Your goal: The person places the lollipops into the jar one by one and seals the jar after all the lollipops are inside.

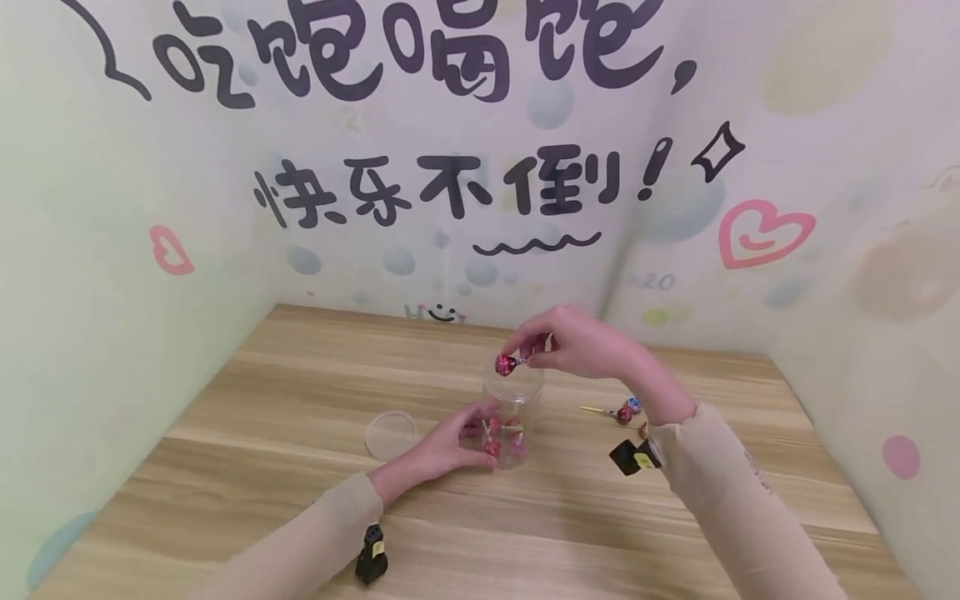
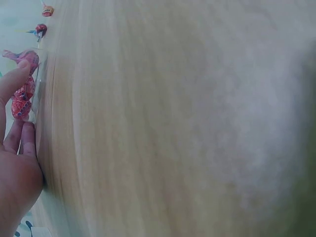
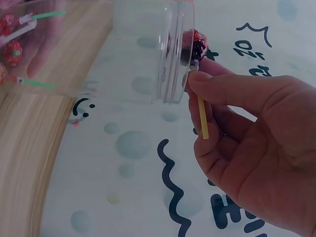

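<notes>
A clear plastic jar (image 1: 512, 392) stands upright on the wooden table with several wrapped lollipops (image 1: 492, 446) inside. My left hand (image 1: 450, 442) holds the jar low on its left side, thumb and fingers curved round the wall. Over the jar's open mouth, my right hand (image 1: 577, 342) pinches a lollipop (image 3: 196, 44) by its yellow stick (image 3: 202, 116), close below the wrapper. Its dark red wrapped head is at the rim in the right wrist view. Seen from the left wrist, red and pink lollipops (image 2: 22, 94) show through the jar beside the thumb.
A round clear lid (image 1: 390, 436) lies on the table (image 1: 300, 375) left of the jar. Several loose lollipops (image 1: 625, 412) lie to the right, partly hidden by the right forearm. Printed walls (image 1: 450, 275) enclose the table at the back and sides.
</notes>
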